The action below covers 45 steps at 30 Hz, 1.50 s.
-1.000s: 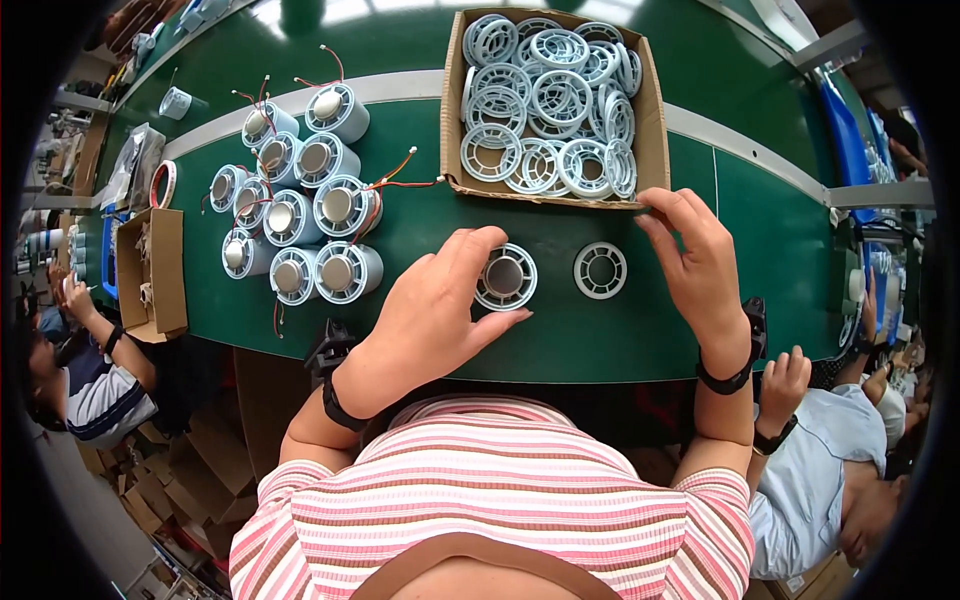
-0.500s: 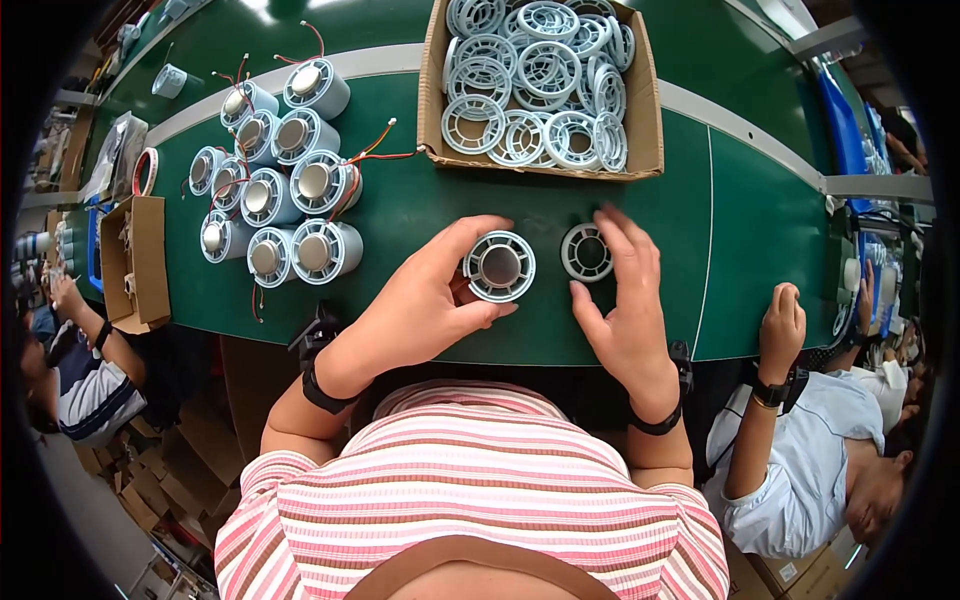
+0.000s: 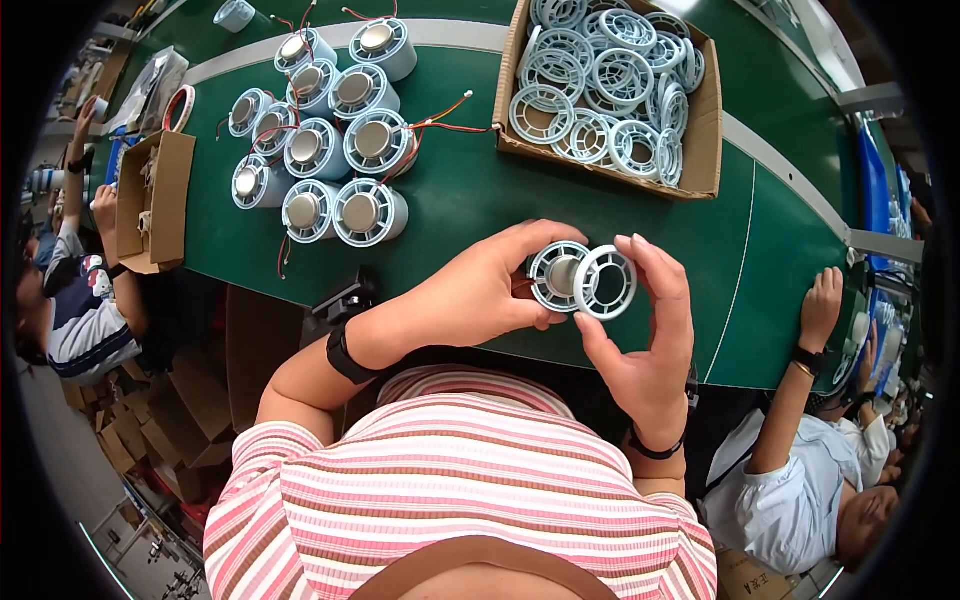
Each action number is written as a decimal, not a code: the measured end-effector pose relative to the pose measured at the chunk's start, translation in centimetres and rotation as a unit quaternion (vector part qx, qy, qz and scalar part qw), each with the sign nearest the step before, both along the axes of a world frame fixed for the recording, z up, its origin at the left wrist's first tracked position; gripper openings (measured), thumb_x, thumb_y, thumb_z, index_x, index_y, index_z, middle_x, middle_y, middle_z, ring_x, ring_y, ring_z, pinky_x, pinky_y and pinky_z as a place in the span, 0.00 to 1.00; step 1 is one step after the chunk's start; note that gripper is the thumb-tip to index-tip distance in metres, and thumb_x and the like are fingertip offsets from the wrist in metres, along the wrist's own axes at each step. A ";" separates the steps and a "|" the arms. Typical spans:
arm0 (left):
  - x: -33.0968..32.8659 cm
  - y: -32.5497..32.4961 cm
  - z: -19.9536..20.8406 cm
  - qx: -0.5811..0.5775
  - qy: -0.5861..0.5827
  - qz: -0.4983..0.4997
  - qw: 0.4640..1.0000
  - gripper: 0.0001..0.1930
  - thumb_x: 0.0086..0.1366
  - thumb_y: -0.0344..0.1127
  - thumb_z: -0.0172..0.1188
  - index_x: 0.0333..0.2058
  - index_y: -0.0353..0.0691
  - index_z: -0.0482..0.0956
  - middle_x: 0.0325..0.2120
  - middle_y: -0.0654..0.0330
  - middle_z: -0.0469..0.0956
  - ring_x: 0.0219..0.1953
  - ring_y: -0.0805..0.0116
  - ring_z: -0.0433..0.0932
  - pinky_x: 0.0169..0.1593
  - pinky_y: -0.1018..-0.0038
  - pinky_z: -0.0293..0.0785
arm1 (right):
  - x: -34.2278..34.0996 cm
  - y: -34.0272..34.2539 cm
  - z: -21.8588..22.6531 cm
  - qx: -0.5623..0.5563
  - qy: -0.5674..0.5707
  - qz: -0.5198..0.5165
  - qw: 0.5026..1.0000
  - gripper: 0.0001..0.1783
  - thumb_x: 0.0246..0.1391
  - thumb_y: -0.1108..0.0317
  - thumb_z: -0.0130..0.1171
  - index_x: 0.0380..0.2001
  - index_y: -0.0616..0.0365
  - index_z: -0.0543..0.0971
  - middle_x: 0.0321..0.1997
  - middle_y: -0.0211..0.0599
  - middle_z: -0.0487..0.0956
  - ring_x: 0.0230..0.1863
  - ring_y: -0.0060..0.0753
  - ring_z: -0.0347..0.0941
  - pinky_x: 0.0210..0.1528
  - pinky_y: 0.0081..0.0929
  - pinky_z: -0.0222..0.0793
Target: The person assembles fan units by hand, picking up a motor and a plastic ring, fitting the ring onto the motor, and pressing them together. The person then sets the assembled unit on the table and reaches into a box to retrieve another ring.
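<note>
My left hand [image 3: 470, 288] is wrapped round a pale blue cylindrical motor housing [image 3: 560, 274]; its slotted face with a silver disc in the middle points up. Between the thumb and fingers of my right hand [image 3: 655, 335], a pale blue spoked ring [image 3: 583, 284] is held tilted by its edge. The ring overlaps the right side of the housing's face; whether the two touch, I cannot tell. Both hands are over the near part of the green table [image 3: 450, 215].
Several similar motor housings [image 3: 370, 214] with red and black wires stand at the left. A cardboard box [image 3: 605, 174] full of pale blue rings is at the back right. Another small carton [image 3: 160, 225] sits far left. Co-workers sit on both sides; one's hand [image 3: 822, 305] rests at the right.
The spoked ring, near the table under my right hand before, is now lifted in its grip and brought left against the housing's face. The whole view has shifted, moving the table's things rightward.
</note>
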State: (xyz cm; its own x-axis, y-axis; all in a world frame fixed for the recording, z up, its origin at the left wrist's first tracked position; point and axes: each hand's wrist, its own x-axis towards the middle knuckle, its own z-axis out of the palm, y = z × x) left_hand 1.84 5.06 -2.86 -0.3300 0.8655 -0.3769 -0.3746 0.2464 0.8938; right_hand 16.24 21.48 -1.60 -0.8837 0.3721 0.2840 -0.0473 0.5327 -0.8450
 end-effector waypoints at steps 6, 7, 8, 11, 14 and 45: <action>1.1 -0.4 -0.1 0.023 0.187 0.023 0.982 0.32 0.60 0.20 0.69 0.62 0.41 0.72 0.52 0.60 0.76 0.48 0.70 0.83 0.48 0.72 0.85 | -0.3 2.3 -1.4 0.146 -0.051 -0.082 0.985 0.38 0.45 0.79 0.71 0.63 0.56 0.73 0.61 0.48 0.73 0.59 0.51 0.73 0.58 0.41 0.72; 1.3 -0.4 -0.1 0.022 0.246 0.028 0.968 0.31 0.59 0.21 0.70 0.61 0.42 0.73 0.51 0.59 0.77 0.47 0.68 0.84 0.46 0.72 0.85 | 0.0 2.4 -1.6 0.147 -0.052 -0.083 0.984 0.38 0.45 0.79 0.71 0.63 0.56 0.73 0.61 0.48 0.73 0.59 0.51 0.73 0.58 0.41 0.72; 1.4 -0.4 0.1 0.024 0.246 0.027 0.969 0.31 0.59 0.21 0.70 0.61 0.42 0.73 0.51 0.59 0.77 0.47 0.68 0.84 0.46 0.72 0.85 | 0.1 2.4 -1.5 0.195 -0.058 -0.088 0.975 0.35 0.46 0.79 0.71 0.60 0.57 0.75 0.59 0.46 0.75 0.58 0.50 0.74 0.57 0.40 0.72; 1.8 -0.4 0.6 -0.008 0.476 0.029 0.879 0.32 0.55 0.28 0.76 0.59 0.44 0.76 0.49 0.55 0.77 0.40 0.61 0.86 0.39 0.69 0.85 | 0.4 1.8 -0.9 0.288 -0.071 -0.098 0.950 0.29 0.46 0.80 0.71 0.55 0.57 0.80 0.54 0.43 0.78 0.55 0.48 0.75 0.55 0.39 0.73; 2.2 0.1 0.5 -0.026 0.507 0.037 0.861 0.34 0.52 0.32 0.78 0.59 0.46 0.77 0.48 0.54 0.76 0.36 0.56 0.85 0.36 0.67 0.84 | 1.2 0.2 0.9 0.097 0.004 0.018 0.995 0.18 0.49 0.81 0.70 0.45 0.60 0.85 0.45 0.40 0.81 0.48 0.42 0.79 0.51 0.31 0.74; 3.9 1.5 -0.7 -0.039 0.611 0.082 0.786 0.35 0.45 0.32 0.79 0.56 0.45 0.79 0.45 0.55 0.73 0.31 0.55 0.82 0.32 0.64 0.81 | 0.5 -0.9 -0.5 0.151 -0.040 -0.083 0.984 0.08 0.48 0.77 0.71 0.34 0.58 0.85 0.34 0.37 0.85 0.32 0.41 0.80 0.37 0.34 0.73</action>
